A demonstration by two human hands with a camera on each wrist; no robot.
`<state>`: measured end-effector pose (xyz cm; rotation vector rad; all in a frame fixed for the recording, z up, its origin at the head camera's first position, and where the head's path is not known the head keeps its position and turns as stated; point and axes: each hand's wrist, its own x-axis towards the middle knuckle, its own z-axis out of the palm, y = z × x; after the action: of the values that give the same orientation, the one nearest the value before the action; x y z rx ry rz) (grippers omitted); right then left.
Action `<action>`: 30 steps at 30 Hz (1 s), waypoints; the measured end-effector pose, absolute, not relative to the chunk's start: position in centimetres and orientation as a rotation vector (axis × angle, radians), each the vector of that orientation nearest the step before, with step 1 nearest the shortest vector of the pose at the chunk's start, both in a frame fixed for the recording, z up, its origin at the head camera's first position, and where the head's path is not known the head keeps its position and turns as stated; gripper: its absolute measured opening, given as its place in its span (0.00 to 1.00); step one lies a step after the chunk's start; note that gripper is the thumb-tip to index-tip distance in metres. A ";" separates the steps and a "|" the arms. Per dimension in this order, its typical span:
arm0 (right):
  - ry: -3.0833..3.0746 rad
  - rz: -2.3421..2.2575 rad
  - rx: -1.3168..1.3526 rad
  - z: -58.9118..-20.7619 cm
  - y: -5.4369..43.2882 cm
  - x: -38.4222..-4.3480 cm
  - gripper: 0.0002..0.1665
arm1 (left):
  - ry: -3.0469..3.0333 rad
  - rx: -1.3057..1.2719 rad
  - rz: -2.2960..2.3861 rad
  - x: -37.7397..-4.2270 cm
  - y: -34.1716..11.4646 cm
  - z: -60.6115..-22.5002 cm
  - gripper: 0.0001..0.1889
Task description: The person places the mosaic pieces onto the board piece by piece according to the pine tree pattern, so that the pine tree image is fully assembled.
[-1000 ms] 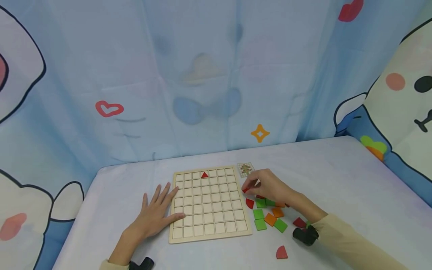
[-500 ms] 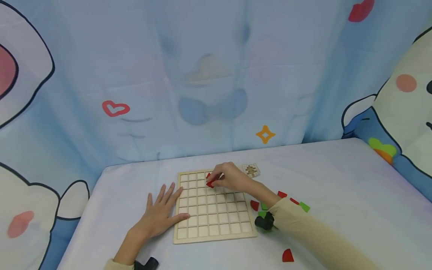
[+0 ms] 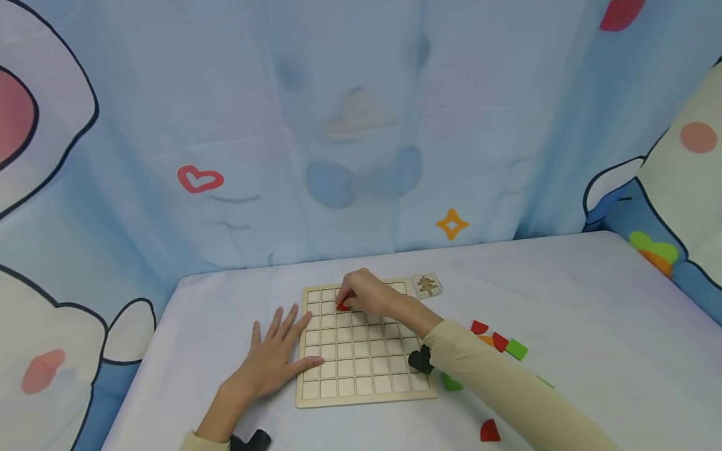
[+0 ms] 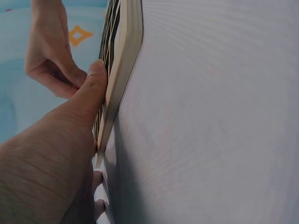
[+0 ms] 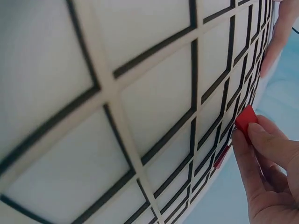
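A pale wooden grid board [image 3: 366, 366] lies on the white table. My right hand [image 3: 365, 293] is over its upper rows and pinches a small red quarter-round tile [image 5: 245, 120] between thumb and fingers, just at the grid. Beyond it, a red triangle tile [image 5: 221, 157] sits in a cell in the right wrist view; in the head view the hand hides it. With fingers spread, my left hand [image 3: 271, 360] rests at the board's left edge, its thumb [image 4: 96, 77] on the frame.
Right of the board lie loose red tiles [image 3: 489, 431], green tiles [image 3: 516, 349] and an orange tile, partly hidden by the right sleeve [image 3: 485, 369]. A small patterned card [image 3: 427, 285] lies by the board's upper right corner. A blue printed curtain [image 3: 361, 156] hangs behind the table.
My right hand has moved left from the loose tiles to the board's upper rows, carrying the red tile. My left hand has stayed at the board's edge. The head view has shifted slightly.
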<state>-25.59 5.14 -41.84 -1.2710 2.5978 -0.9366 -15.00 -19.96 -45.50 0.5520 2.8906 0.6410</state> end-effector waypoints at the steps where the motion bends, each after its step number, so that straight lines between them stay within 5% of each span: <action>1: 2.597 -0.923 -1.283 -41.8 5.1 -25.6 0.09 | 2.892 0.553 0.646 -15.0 -19.9 -45.5 0.48; 30: 2.672 -0.658 -1.383 -41.9 4.5 -25.9 0.08 | 2.870 0.507 0.559 -15.4 -19.9 -45.5 0.47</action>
<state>-25.87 4.49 -41.88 -1.3835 2.6717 -0.6578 -15.42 -19.94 -45.55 0.5069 2.8698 0.5589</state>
